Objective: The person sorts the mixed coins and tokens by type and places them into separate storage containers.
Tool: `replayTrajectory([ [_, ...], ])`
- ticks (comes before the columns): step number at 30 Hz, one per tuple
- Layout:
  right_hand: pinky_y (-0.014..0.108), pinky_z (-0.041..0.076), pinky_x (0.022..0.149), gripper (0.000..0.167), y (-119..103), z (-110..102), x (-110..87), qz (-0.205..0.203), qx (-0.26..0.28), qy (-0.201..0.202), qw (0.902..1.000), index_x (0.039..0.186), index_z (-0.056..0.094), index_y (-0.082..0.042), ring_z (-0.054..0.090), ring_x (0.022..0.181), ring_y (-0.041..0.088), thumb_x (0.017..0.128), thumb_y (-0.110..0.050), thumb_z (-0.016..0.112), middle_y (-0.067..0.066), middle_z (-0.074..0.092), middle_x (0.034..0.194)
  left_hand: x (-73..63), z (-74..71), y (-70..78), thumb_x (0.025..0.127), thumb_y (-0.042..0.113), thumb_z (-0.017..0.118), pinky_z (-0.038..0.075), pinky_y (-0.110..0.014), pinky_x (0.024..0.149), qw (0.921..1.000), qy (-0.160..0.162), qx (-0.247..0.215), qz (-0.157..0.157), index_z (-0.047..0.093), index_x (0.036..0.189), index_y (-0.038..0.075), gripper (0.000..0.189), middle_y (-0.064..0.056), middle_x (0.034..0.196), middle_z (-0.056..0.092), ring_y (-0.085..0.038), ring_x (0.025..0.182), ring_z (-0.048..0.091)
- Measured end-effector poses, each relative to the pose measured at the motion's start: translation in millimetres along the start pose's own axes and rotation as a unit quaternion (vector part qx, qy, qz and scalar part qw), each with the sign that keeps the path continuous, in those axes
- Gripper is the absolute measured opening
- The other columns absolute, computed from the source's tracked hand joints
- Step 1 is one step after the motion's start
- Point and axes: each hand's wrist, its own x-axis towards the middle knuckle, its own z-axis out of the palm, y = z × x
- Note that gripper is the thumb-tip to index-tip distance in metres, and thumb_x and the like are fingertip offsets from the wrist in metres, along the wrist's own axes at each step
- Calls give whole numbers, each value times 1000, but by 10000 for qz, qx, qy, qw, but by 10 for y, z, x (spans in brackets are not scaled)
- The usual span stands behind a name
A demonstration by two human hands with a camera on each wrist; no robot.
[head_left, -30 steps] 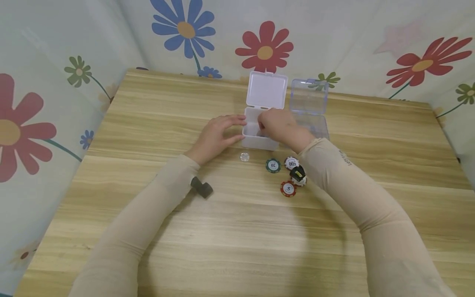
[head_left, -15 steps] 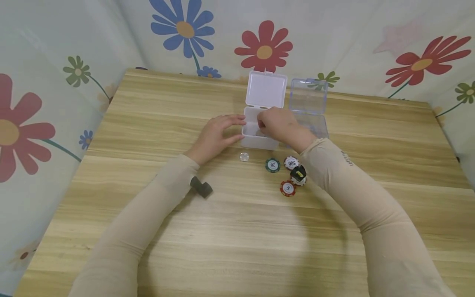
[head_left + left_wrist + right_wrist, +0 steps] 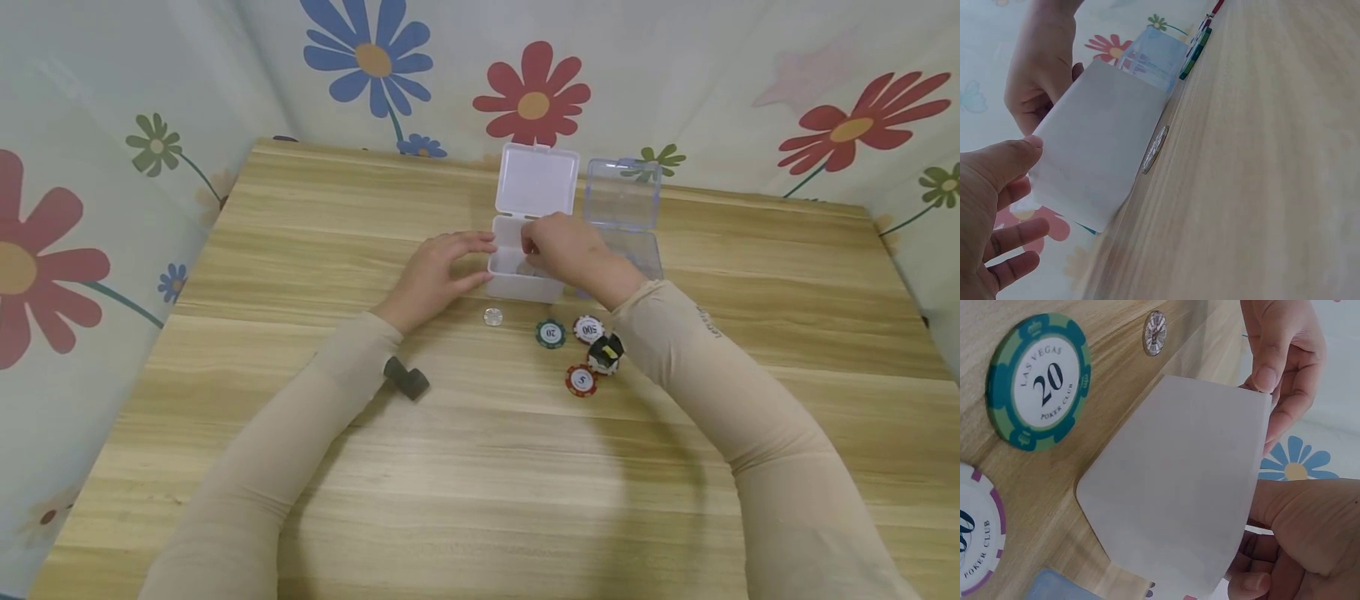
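Note:
In the head view an uncovered white plastic box (image 3: 525, 288) stands with its lid raised. My left hand (image 3: 438, 271) touches its left side, thumb at the near corner and the other fingers spread. My right hand (image 3: 566, 246) reaches over the right part of the box, wrist bent and fingers curled down inside. The box wall hides those fingertips in the right wrist view, and I cannot tell whether they hold anything. Just in front of the box lies a small clear disc (image 3: 492, 317), also seen in the left wrist view. A green 20 poker chip (image 3: 1040, 381) lies nearby.
A clear blue-tinted box (image 3: 648, 254) with its lid up stands right of the white one, partly behind the right hand. Nearer are a white 500 chip (image 3: 588, 328), a red 5 chip (image 3: 581, 381) and another chip (image 3: 602, 367) partly under the black wrist camera (image 3: 609, 348).
My right hand has shifted slightly up and to the right over the box, its forearm moving with it. The left hand, boxes and chips keep their places.

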Motion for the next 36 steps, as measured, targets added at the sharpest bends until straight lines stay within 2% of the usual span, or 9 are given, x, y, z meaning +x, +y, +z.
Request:
replayTrajectory([
  [8,37,51,67,16,-23,-36,-66,-31,29,165,9999,97,66,-6,60,79,24,93,-21,62,10,70,92,-7,5,11,87,22,70,34,-41,113,10000,1,-38,-30,64,122,10,37,-6,137,58,-23,130,51],
  [13,39,51,70,18,-44,-65,-136,-96,64,356,9993,98,67,-6,61,80,24,93,-23,61,10,70,90,-1,15,0,87,22,71,33,-40,115,10000,22,-34,-38,64,122,10,38,-6,138,58,-24,130,51],
  [19,38,53,75,19,-71,-61,-214,-108,335,520,9980,100,68,-6,63,85,23,93,-23,61,9,71,95,3,37,-40,87,22,71,34,-40,114,10000,49,-12,-1,64,122,10,37,-5,137,59,-23,130,51],
  [27,38,54,79,19,-107,-5,-321,-431,433,850,9945,102,68,-7,65,88,24,91,-23,64,9,70,99,0,52,-63,87,22,71,34,-41,113,10000,62,-50,17,64,122,10,38,-5,137,59,-23,130,52],
  [32,39,54,73,17,-174,49,-411,-522,568,973,9923,101,67,-8,64,87,23,92,-23,62,7,68,99,6,37,-50,86,22,72,35,-41,112,9999,70,-87,32,65,122,11,38,-5,136,59,-23,130,52],
  [36,39,54,71,15,-225,103,-468,-750,672,1115,9887,99,67,-8,64,84,23,92,-21,62,6,67,96,6,33,-35,86,22,72,35,-41,112,9999,79,-80,52,65,122,11,38,-5,136,59,-23,129,52],
])
